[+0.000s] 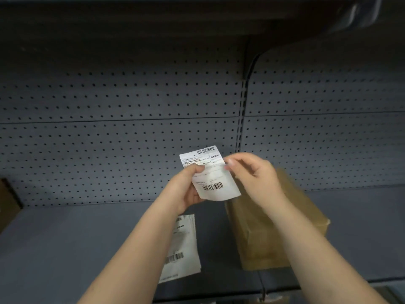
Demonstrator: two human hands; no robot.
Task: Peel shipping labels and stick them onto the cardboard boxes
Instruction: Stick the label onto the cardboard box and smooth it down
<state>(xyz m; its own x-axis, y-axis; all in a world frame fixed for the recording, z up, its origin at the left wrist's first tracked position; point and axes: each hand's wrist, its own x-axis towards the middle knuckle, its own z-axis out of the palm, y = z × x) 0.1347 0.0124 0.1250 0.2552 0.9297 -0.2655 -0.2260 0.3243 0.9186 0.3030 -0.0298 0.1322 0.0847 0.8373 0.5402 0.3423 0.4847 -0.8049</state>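
At a grey shelf [87, 238] backed by pegboard [109, 95], a person works a shipping label [210, 172] held up in both bare hands, above the shelf and just left of the box. Nearest the camera, a second sheet [186, 244] with printed barcodes lies flat on the shelf, partly hidden under the left forearm; whether it is a spare label or a stack of them cannot be told. Above it, the left hand [186, 189] is closed on the label's left edge, thumb across the printed face and fingers behind. The right hand [252, 170] pinches at the label's upper right edge with thumb and forefinger, the other fingers loosely curled. The motion blur there hides whether the backing has begun to part from the label.

Just beyond and below the right hand, a cardboard box [274, 227] sits on the shelf, its top taped and, as far as the view shows, bare of any label. At the far left edge, a sliver of another brown carton [6, 205] stands against the pegboard.

The job appears to be at the peeling stage for this label: nothing is visibly stuck to the box yet. Separating the backing, pressing the label onto the box, and dealing with the sheet on the shelf all seem to remain.
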